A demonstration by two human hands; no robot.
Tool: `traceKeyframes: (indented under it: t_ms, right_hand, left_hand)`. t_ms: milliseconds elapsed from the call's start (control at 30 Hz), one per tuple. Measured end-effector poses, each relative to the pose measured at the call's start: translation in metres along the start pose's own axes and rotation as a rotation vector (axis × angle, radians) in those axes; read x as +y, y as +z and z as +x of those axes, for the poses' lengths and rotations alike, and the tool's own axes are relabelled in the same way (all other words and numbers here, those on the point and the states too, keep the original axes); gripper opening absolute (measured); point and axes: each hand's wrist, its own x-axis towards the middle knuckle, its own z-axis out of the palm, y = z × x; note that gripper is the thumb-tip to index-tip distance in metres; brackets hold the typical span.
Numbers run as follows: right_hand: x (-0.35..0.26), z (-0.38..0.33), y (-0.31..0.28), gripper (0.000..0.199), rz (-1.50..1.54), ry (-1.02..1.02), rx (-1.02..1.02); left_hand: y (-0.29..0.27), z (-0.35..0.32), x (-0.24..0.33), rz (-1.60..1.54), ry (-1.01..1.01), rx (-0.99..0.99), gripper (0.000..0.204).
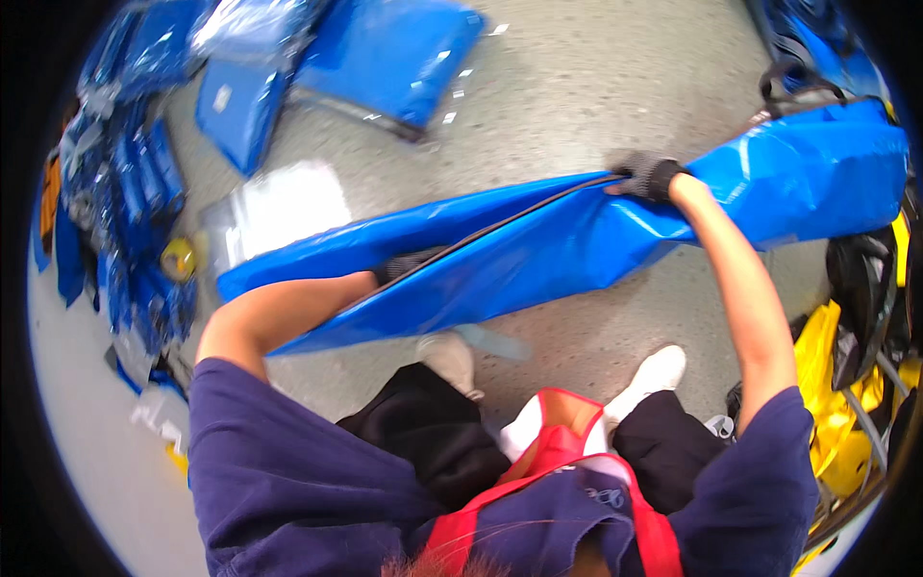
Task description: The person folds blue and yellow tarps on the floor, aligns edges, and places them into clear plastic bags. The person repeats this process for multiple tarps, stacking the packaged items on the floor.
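Observation:
A long blue plastic bag [538, 255] stretches across in front of me, with a dark trim running along its opening. My right hand [646, 179], in a dark grey knitted glove, grips that trimmed edge near the middle of the bag. My left hand [409, 263], gloved alike, reaches into the opening between the two blue sides; its fingers are mostly hidden there. The bag's wider right end bulges, and a black strap [793, 88] lies just beyond it.
Blue folded packages [389, 58] in clear plastic lie at the far left, and more wrapped blue pieces [130, 173] line the left side. A clear plastic sheet [284, 207] and a yellow tape roll [178, 260] lie nearby. Yellow material [827, 385] and black bags stand at right.

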Motion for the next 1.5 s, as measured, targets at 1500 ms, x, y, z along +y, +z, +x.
traceKeyframes:
  t_ms: [1500]
  right_hand:
    - [0.07, -0.228, -0.085, 0.049, -0.981, 0.575, -0.58]
  left_hand:
    - [-0.051, -0.154, 0.081, -0.07, -1.21, 1.045, 0.049]
